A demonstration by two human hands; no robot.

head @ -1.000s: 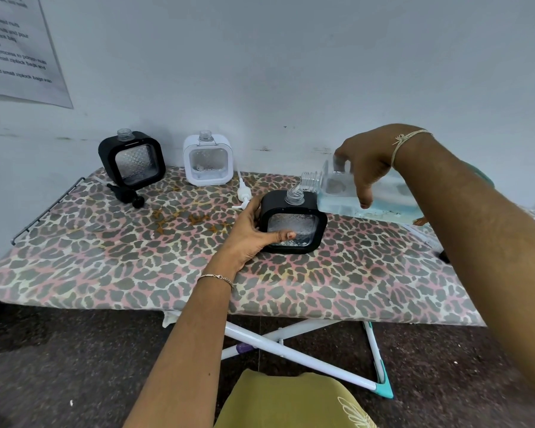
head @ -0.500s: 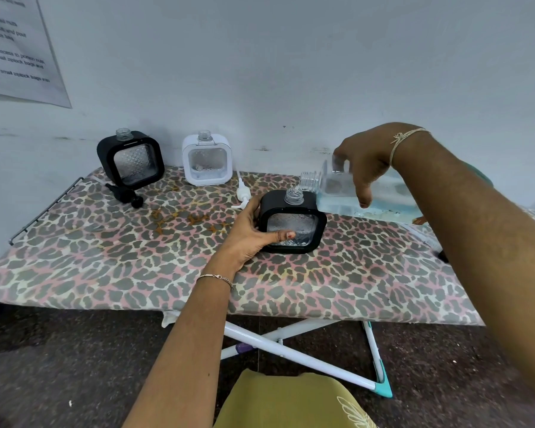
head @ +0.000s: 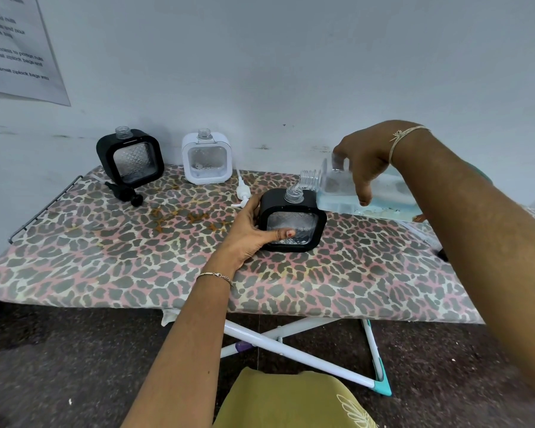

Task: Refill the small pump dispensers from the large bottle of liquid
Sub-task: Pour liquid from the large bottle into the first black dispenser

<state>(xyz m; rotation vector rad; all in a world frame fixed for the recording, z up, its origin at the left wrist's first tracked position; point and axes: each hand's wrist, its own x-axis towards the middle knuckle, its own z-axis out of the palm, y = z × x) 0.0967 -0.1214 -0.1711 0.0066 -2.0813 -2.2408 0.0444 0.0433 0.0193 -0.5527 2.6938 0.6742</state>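
A black square dispenser (head: 306, 208) with a clear window and an open neck stands mid-board. My left hand (head: 247, 230) grips its left side, thumb across the window. My right hand (head: 363, 163) holds the large clear bottle (head: 386, 196) of pale blue liquid, tipped on its side, with the bottle's threaded mouth right above the dispenser's neck. A second black dispenser (head: 130, 157) and a white dispenser (head: 206, 159) stand uncapped at the back by the wall.
A leopard-print ironing board (head: 136, 257) carries everything. A black pump head (head: 124, 193) lies by the back black dispenser, a white pump head (head: 243, 193) behind my left hand. A paper sheet (head: 16, 47) hangs on the wall at left. Yellow-green cloth (head: 291, 400) lies below.
The large bottle has stayed tilted over the dispenser's neck; both hands have kept their places. Nothing else has moved.
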